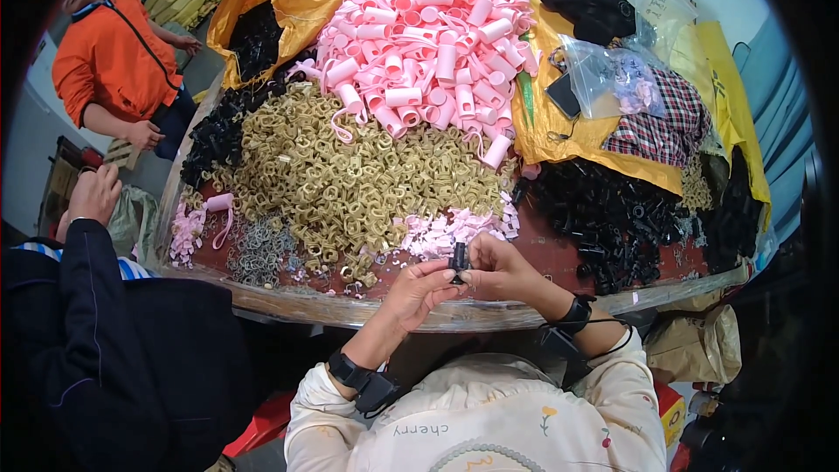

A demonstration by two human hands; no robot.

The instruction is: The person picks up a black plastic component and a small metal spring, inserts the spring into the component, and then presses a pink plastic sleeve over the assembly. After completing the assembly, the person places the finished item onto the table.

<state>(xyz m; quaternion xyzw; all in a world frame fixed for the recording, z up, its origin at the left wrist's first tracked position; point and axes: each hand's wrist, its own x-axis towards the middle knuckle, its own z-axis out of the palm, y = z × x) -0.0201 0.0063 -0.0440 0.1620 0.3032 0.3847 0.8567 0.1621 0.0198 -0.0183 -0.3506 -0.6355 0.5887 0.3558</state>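
Just above the table's near edge, my left hand (418, 291) and my right hand (502, 269) meet around a small black plastic part (459, 260). It stands roughly upright, with thumbs and fingers of both hands pinching its lower end and side. Right behind the hands lies a scatter of small pale pink pieces (446, 232). A wide heap of gold-coloured ring-shaped parts (341, 179) spreads beyond them to the left. Pink plastic cylinders with straps (428, 44) are piled farther back. To the right of my hands is a heap of black plastic parts (603, 218).
Small metal hooks (262, 249) lie at the table's left front. Yellow sacks (577, 135) edge the back, bearing a checked cloth (664, 118), a phone (564, 96) and a clear bag (603, 79). One person in dark clothing (131, 341) sits close left; another in orange (118, 61) stands beyond.
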